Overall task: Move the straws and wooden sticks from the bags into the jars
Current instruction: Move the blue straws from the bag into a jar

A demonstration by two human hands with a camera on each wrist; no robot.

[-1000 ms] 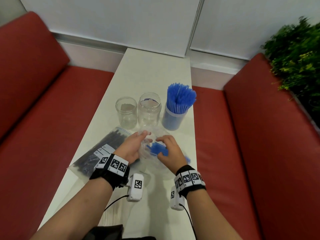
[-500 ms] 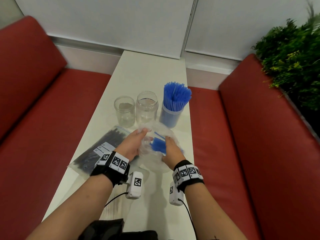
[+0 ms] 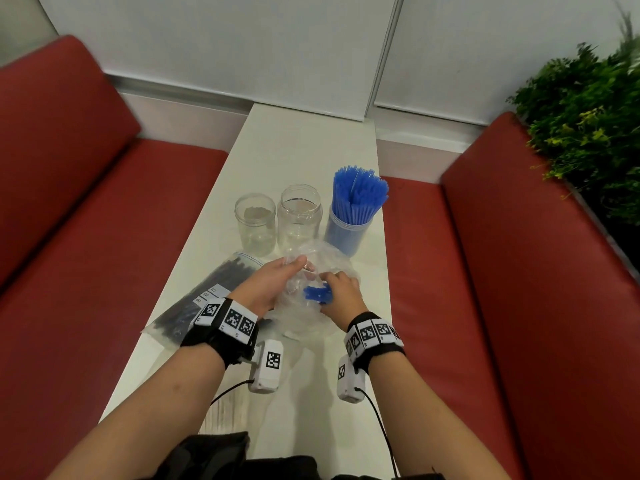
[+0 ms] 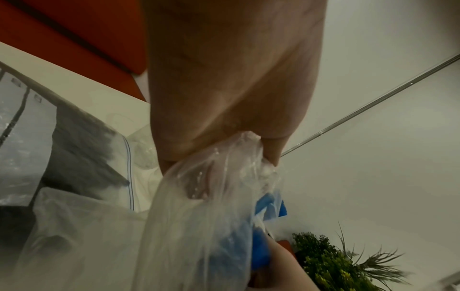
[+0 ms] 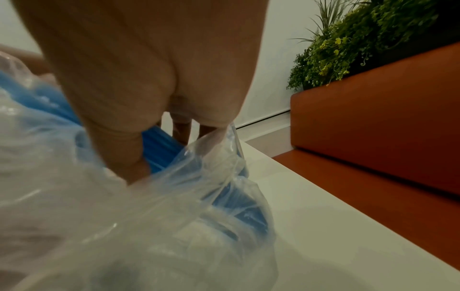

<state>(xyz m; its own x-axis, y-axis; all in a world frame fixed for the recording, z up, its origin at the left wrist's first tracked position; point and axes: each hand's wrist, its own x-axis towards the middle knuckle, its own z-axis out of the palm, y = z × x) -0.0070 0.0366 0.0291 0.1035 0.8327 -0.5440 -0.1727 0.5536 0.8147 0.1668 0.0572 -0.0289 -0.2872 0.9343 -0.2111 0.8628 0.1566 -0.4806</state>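
From my head, my left hand pinches the clear bag near the jars. At my left wrist, the fingers bunch plastic. At my right wrist, my right hand grips blue straws inside the bag.

Narrow white table between red benches, two clear jars side by side, blue-straw jar right, bag of dark sticks left, crumpled clear bag nearer
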